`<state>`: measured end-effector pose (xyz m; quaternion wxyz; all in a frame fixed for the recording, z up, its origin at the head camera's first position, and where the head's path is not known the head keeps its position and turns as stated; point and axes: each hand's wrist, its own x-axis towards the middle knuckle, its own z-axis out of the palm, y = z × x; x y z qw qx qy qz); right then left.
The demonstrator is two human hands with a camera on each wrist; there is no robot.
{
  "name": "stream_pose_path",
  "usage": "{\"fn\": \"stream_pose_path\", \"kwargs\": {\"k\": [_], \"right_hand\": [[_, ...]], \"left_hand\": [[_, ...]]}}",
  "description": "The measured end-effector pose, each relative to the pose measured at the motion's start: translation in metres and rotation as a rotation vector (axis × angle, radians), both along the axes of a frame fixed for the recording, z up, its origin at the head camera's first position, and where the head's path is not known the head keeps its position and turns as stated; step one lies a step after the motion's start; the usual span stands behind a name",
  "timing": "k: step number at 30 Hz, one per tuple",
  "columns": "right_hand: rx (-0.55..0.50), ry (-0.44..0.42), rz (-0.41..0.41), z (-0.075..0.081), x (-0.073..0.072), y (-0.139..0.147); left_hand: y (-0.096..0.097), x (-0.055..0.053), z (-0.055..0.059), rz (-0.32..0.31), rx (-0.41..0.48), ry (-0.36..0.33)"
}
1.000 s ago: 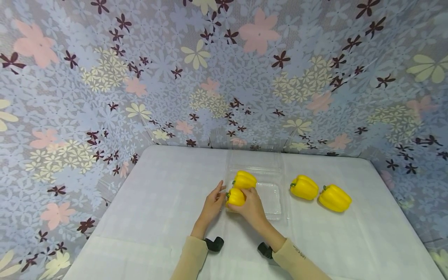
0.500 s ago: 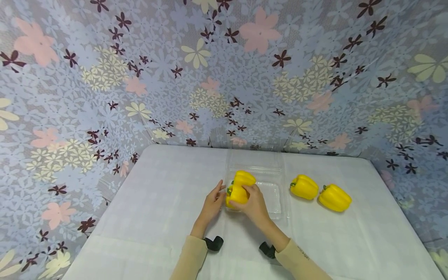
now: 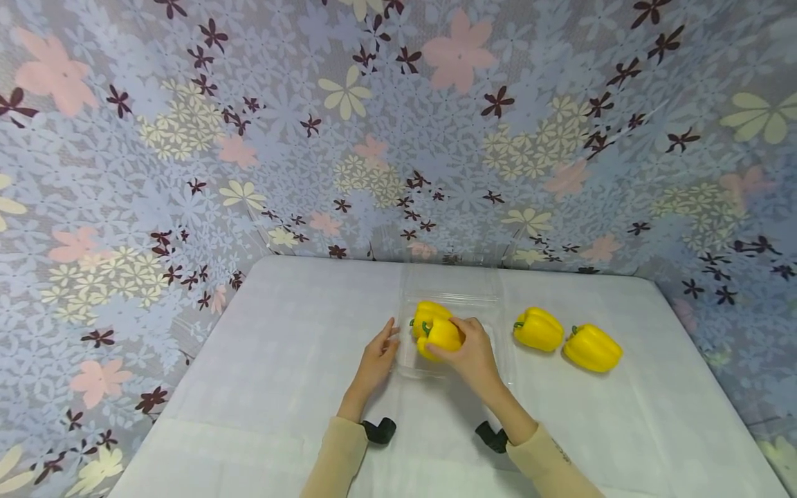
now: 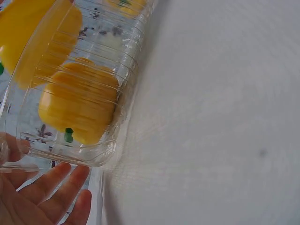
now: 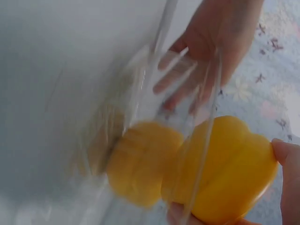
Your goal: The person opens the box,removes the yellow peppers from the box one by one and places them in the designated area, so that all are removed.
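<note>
My right hand (image 3: 474, 353) grips a yellow bell pepper (image 3: 443, 337) between thumb and fingers, over the clear plastic container (image 3: 418, 372). In the right wrist view this bell pepper (image 5: 236, 171) is partly behind the container's clear wall. Another yellow bell pepper (image 3: 426, 312) sits in the container's left part, partly covered by the held one; the left wrist view shows this second bell pepper (image 4: 80, 103) through the ribbed side. Beside the container's left edge, my left hand (image 3: 377, 360) has its fingers extended at the wall (image 4: 101, 157).
Two more yellow bell peppers, one nearer the container (image 3: 539, 329) and one farther right (image 3: 592, 348), lie on the white-covered table (image 3: 299, 332). The container's transparent lid (image 3: 451, 282) lies folded back behind it. A flower-patterned cloth (image 3: 398, 138) hangs beyond the table.
My right hand has drawn the held bell pepper up and to the right, away from the container's front left corner. The left hand has stayed at the container's left side.
</note>
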<state>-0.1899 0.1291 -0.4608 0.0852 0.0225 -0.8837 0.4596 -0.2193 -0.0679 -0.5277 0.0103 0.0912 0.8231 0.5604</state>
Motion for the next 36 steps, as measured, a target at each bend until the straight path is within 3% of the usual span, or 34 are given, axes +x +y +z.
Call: {"fn": "stream_pose_path", "kwargs": {"k": [12,25,36], "right_hand": [[0.017,-0.047,-0.091,0.009,0.005,0.053],[0.065,-0.050,-0.209,0.021,0.028,0.103],[0.106,-0.108,-0.297,-0.003,0.053,0.135]], "left_hand": [[-0.001,0.002,0.000,0.002,0.008,-0.015],[0.000,-0.001,-0.003,-0.007,0.008,-0.004],[0.000,0.000,-0.001,-0.003,0.003,-0.012]]}}
